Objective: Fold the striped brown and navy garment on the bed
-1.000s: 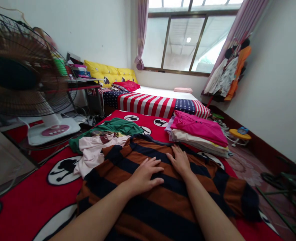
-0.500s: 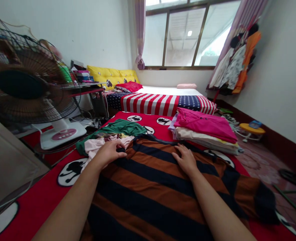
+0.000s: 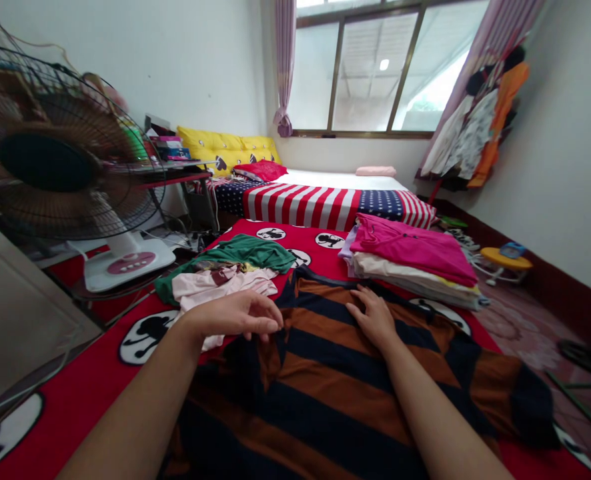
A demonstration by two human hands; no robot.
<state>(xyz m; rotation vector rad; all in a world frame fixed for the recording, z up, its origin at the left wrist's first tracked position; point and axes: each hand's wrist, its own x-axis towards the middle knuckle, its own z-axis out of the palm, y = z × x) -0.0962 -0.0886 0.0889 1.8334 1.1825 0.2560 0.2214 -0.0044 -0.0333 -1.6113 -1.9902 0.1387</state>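
Brown-and-navy striped shirt point(image 3: 335, 373) bunches beneath your left hand point(image 3: 240, 313), its fingers closed on one side, while your right hand point(image 3: 375, 320) rests near the far edge, fingers apart. Light, even pressure there should hold the cloth smooth on the red patterned blanket point(image 3: 100, 373), near the folded clothes point(image 3: 410, 248).

Near, the striped shirt point(image 3: 335, 373) is matt, softly creased cloth; the red blanket point(image 3: 90, 383) looks plush and matt. At left, the fan base point(image 3: 130, 261) is smooth plastic, the fan cage point(image 3: 70, 143) thin metal wire. The far window panes point(image 3: 370, 80) are smooth glass; at right, floor tiles point(image 3: 518, 333) shine faintly.
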